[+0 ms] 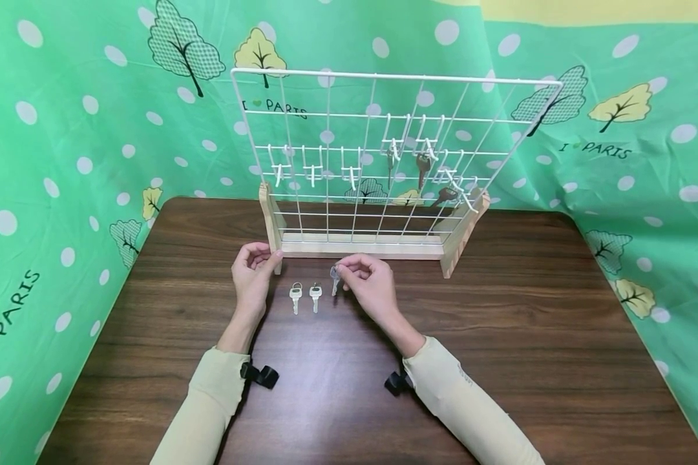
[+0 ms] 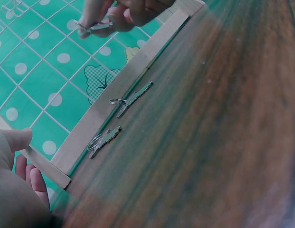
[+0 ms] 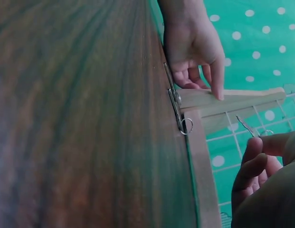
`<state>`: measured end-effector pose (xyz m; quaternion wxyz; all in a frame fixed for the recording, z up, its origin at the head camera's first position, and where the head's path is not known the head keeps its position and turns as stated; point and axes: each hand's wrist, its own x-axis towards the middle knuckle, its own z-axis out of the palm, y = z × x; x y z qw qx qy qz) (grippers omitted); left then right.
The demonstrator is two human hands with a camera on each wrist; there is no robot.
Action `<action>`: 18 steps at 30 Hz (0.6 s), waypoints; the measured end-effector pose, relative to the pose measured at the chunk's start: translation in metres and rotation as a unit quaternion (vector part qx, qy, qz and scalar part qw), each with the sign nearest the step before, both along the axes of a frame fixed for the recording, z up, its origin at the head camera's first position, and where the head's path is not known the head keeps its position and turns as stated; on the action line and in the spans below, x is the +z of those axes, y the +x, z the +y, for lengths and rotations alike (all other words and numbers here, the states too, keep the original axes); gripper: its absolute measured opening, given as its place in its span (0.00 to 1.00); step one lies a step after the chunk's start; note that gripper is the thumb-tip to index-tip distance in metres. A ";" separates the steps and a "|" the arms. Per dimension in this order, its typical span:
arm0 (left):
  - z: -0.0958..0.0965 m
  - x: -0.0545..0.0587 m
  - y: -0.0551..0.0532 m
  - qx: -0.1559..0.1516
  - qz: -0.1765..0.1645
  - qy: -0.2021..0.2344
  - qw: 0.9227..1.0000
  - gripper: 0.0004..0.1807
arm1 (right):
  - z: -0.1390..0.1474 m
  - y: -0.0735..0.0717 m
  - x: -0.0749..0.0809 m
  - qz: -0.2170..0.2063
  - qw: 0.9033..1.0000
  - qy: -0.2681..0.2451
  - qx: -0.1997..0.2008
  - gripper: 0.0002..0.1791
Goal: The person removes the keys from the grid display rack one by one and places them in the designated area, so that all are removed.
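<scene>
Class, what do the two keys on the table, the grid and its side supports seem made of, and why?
Two keys: likely metal; silvery, with a bright sheen.
Grid: probably coated metal; thin, smooth white wires.
Side supports: apparently wood; pale, unpainted-looking, with striped grain.

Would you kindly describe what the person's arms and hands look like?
The left sleeve and right sleeve are long and pale cream, the right bearing a small, unreadable marking. Each has a black fitting on its inner side. The left hand and right hand are ungloved.

The right hand (image 3: 268, 183) pinches a silver metal key (image 3: 248, 127); beyond its fingers, the left hand (image 3: 197, 52) grips a pale wooden upright (image 3: 249, 97).
</scene>
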<state>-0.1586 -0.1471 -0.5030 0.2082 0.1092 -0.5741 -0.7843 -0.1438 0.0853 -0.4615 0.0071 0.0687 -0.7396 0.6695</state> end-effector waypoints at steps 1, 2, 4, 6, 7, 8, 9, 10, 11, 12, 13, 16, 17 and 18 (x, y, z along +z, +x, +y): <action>0.000 0.000 0.000 0.001 0.000 0.001 1.000 0.16 | 0.000 0.000 -0.002 -0.008 1.000 0.002 0.005 0.03; 0.000 0.000 0.000 0.001 -0.001 0.002 1.000 0.16 | 0.001 -0.001 -0.004 -0.018 1.000 0.005 0.010 0.03; 0.000 -0.001 0.000 0.002 0.000 0.003 1.000 0.15 | 0.001 -0.002 -0.007 -0.037 0.999 0.011 0.019 0.04; 0.000 -0.001 -0.001 0.002 0.003 0.004 1.000 0.14 | 0.002 -0.003 -0.011 -0.053 0.998 0.020 0.027 0.04; 0.000 -0.001 -0.001 0.001 0.004 0.005 1.000 0.14 | 0.002 -0.003 -0.012 -0.058 0.998 0.025 0.031 0.04; 0.000 -0.002 -0.001 0.001 0.005 0.004 1.000 0.14 | 0.002 -0.003 -0.013 -0.062 0.997 0.031 0.034 0.04; 0.000 -0.002 -0.001 0.000 0.006 0.004 1.000 0.13 | 0.003 -0.004 -0.015 -0.064 0.997 0.037 0.037 0.04; 0.000 -0.002 -0.001 0.000 0.005 0.004 1.000 0.13 | 0.003 -0.004 -0.016 -0.065 0.996 0.043 0.038 0.03; 0.000 -0.002 -0.001 0.000 0.005 0.003 1.000 0.13 | 0.003 -0.005 -0.017 -0.065 0.996 0.049 0.040 0.03; 0.000 -0.002 -0.001 -0.001 0.004 0.003 1.000 0.13 | 0.003 -0.005 -0.019 -0.064 0.995 0.057 0.041 0.03; 0.000 -0.002 -0.001 -0.001 0.003 0.003 1.000 0.13 | 0.004 -0.005 -0.020 -0.063 0.995 0.065 0.042 0.02; 0.000 -0.001 -0.001 -0.002 0.001 0.001 1.000 0.14 | 0.005 -0.006 -0.023 -0.061 0.993 0.085 0.045 0.02; 0.000 -0.001 -0.001 -0.002 0.001 0.001 1.000 0.14 | 0.006 -0.007 -0.024 -0.059 0.993 0.090 0.046 0.03; 0.000 0.000 -0.001 -0.003 0.002 0.001 1.000 0.14 | 0.006 -0.007 -0.025 -0.056 0.993 0.096 0.048 0.02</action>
